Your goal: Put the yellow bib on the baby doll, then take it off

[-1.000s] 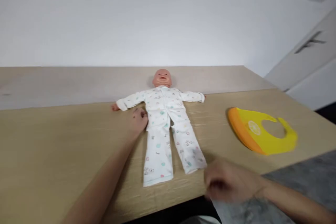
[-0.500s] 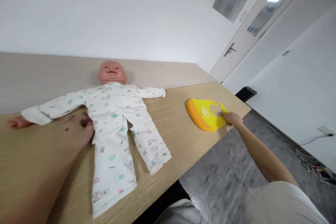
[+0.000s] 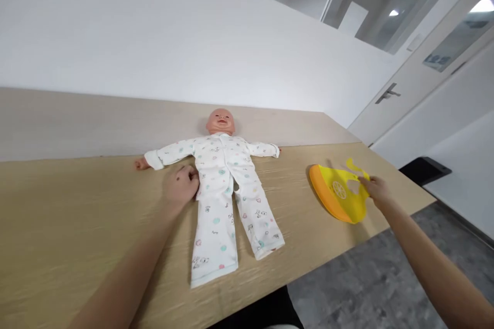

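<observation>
A baby doll point(image 3: 221, 122) lies face up on the wooden table, dressed in a white patterned top and trousers point(image 3: 216, 231). Beside the doll's waist on the left rests my left hand point(image 3: 182, 184), its fingers curled against the edge of the top; whether they grip the cloth is hard to see. Over the right part of the table, my right hand point(image 3: 376, 189) pinches the neck end of a yellow bib point(image 3: 347, 193) with an orange pocket and a white citrus print. The bib is tilted, its neck end raised.
The pale wooden table point(image 3: 92, 205) meets a white wall at the back. Beyond its right end are a dark flat object point(image 3: 423, 169) and a door with a metal handle point(image 3: 388, 93). Grey floor shows at the lower right.
The view has shifted left and back, so the doll appears smaller and further right. My right hand has lifted the neck end of the bib. My left hand remains beside the doll.
</observation>
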Demonstrator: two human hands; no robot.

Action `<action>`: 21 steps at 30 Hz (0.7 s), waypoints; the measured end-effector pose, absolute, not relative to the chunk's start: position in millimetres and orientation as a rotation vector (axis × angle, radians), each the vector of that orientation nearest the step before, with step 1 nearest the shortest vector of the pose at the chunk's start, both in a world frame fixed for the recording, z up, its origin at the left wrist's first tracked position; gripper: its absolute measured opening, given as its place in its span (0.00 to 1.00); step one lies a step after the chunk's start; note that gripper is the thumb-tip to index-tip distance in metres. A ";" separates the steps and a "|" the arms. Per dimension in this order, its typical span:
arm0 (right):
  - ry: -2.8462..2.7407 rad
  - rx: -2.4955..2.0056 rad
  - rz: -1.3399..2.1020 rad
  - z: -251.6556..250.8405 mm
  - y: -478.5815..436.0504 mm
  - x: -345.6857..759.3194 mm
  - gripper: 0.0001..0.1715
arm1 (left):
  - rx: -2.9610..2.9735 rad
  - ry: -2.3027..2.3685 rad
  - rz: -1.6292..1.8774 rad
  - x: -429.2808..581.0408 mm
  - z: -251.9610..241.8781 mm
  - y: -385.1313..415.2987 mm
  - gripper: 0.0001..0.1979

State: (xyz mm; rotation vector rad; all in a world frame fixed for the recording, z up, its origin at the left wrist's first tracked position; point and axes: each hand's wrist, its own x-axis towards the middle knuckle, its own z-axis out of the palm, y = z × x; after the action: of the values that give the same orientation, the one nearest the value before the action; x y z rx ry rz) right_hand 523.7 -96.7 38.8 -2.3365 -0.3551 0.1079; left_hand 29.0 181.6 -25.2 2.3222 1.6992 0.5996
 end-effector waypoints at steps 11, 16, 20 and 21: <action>-0.937 -1.438 0.428 215.3 21.0 377.8 0.29 | 1.799 1.410 1.137 43.7 21.5 171.6 0.15; -1.174 -1.187 0.658 242.3 62.9 313.3 0.32 | 1.445 0.865 0.907 74.2 65.7 182.5 0.37; -1.271 -1.039 0.780 235.2 102.6 285.5 0.30 | 1.262 0.366 0.512 72.4 72.9 195.0 0.53; -1.276 -1.019 0.799 228.6 112.5 283.6 0.32 | 1.249 0.312 0.536 68.0 71.1 195.9 0.54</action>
State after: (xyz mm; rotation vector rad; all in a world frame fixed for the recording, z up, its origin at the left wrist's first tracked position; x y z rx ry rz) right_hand 283.6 112.5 228.6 -1.0194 -1.2763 0.7990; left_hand 68.0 195.9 71.1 1.2487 0.3122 0.5356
